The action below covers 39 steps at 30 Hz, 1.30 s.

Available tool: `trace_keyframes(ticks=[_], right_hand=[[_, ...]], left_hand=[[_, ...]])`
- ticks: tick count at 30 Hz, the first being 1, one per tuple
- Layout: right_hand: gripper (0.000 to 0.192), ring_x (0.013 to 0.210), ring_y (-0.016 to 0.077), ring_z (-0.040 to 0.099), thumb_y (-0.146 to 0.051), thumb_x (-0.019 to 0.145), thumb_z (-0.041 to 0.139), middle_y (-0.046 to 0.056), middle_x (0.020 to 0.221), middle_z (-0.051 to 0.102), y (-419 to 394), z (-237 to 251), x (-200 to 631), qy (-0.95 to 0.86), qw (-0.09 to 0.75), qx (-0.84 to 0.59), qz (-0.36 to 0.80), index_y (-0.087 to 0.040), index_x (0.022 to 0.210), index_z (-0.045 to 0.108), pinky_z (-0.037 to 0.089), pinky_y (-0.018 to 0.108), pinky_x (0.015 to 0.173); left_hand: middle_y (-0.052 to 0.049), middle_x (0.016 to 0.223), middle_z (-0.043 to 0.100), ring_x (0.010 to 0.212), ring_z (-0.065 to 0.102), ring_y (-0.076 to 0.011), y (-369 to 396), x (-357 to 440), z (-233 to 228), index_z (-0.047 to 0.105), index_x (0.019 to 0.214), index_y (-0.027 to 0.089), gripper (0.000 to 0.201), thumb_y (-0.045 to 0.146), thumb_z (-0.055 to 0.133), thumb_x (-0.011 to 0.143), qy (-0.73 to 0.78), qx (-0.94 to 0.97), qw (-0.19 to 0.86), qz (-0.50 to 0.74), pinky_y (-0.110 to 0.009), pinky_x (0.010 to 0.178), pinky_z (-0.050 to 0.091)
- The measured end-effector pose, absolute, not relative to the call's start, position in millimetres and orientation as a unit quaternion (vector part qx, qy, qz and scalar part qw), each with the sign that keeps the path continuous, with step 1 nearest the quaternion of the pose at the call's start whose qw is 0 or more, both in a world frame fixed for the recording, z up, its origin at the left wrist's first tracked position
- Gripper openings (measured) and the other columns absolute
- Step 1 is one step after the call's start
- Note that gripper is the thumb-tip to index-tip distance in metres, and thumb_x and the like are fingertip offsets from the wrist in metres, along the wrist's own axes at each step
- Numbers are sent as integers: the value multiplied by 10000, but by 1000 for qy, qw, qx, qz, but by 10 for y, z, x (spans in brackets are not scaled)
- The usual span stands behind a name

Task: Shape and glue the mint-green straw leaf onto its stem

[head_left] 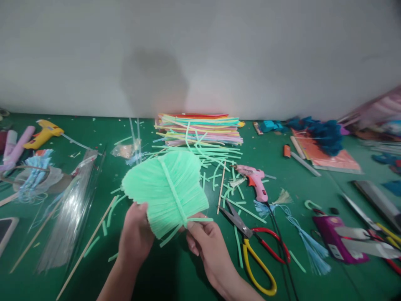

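Note:
A mint-green leaf made of thin foam strips [166, 188], with a central rib, is held up over the green table [316, 192]. My left hand [135, 238] grips its lower left edge. My right hand [206, 242] pinches the stem end of the rib at the leaf's bottom right. Loose green strips [219, 167] lie scattered behind the leaf.
A stack of coloured foam sheets [200, 127] sits against the white wall. Red-and-yellow scissors [250, 246] and a pink glue gun [255, 182] lie right of my hands. A yellow glue gun [44, 133], wooden sticks [87, 244] and plastic sleeves [67, 217] lie left.

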State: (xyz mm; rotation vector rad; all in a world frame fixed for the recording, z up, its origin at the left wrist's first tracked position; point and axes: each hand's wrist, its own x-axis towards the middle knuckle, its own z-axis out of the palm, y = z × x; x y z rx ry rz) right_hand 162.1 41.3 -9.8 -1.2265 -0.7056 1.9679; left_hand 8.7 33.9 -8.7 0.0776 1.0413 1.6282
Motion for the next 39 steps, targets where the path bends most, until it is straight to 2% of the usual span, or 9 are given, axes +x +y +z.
trace_keyframes(ticks=[5, 12, 21, 24, 27, 30, 33, 36, 39], right_hand=[[280, 460, 69, 372, -398, 758, 740, -63, 506, 486, 473, -82, 1605, -289, 358, -466, 756, -162, 708, 599, 259, 210, 447], [219, 486, 79, 415, -303, 732, 698, -71, 530, 486, 449, -117, 1551, -284, 347, -507, 736, -187, 664, 525, 305, 210, 482], [45, 542, 97, 502, -193, 672, 598, -41, 584, 556, 462, -36, 1504, -271, 351, -531, 722, -176, 648, 564, 376, 223, 541], [100, 597, 112, 539, -248, 716, 645, -17, 636, 586, 443, -54, 1530, -296, 335, -507, 737, -160, 710, 600, 401, 230, 577], [257, 708, 144, 584, -372, 767, 696, 29, 806, 629, 384, -100, 1609, -337, 316, -494, 737, -154, 873, 613, 455, 263, 655], [282, 795, 170, 589, -371, 853, 639, 43, 926, 596, 319, -131, 1718, -441, 359, -539, 622, -199, 1056, 547, 487, 308, 713], [298, 945, 209, 563, -253, 857, 633, 60, 1028, 531, 325, -101, 1799, -616, 418, -546, 384, -244, 1137, 534, 482, 360, 800], [299, 1084, 255, 490, -193, 818, 677, 78, 1138, 450, 408, -27, 1818, -733, 416, -498, 205, -262, 1100, 606, 438, 427, 903], [171, 1134, 278, 438, -197, 828, 687, 72, 1174, 419, 497, 15, 1800, -789, 374, -452, 183, -267, 982, 666, 388, 472, 971]], left_hand=[[-52, 634, 741, 567, 682, -196, 291, 284, -129, 762, 733, 121, 167, 190, 864, 621, 554, 137, 562, 599, -274, 584, 565], [-66, 806, 790, 739, 729, -250, 306, 316, -37, 780, 847, 137, 329, 274, 895, 571, 657, 206, 481, 542, -312, 679, 588], [-36, 704, 766, 634, 699, -226, 298, 339, -80, 756, 733, 157, 274, 301, 894, 544, 659, 221, 459, 553, -299, 594, 571], [-28, 645, 743, 587, 674, -202, 313, 292, -77, 739, 711, 138, 249, 292, 880, 576, 655, 203, 478, 549, -291, 567, 556], [-40, 733, 769, 710, 707, -221, 339, 224, -63, 754, 793, 132, 284, 296, 876, 595, 658, 188, 477, 553, -308, 674, 573], [-71, 872, 791, 893, 718, -273, 370, 182, -41, 770, 887, 128, 387, 305, 892, 565, 663, 164, 471, 559, -364, 827, 564], [-93, 959, 791, 963, 713, -313, 387, 184, -19, 768, 979, 127, 500, 302, 907, 532, 661, 145, 480, 559, -422, 884, 552], [-102, 983, 789, 990, 709, -329, 383, 201, -13, 762, 1012, 123, 533, 306, 908, 533, 661, 148, 485, 553, -448, 918, 538], [-102, 978, 790, 992, 708, -330, 374, 211, -28, 758, 1023, 117, 529, 314, 900, 554, 660, 156, 488, 549, -457, 925, 533]])
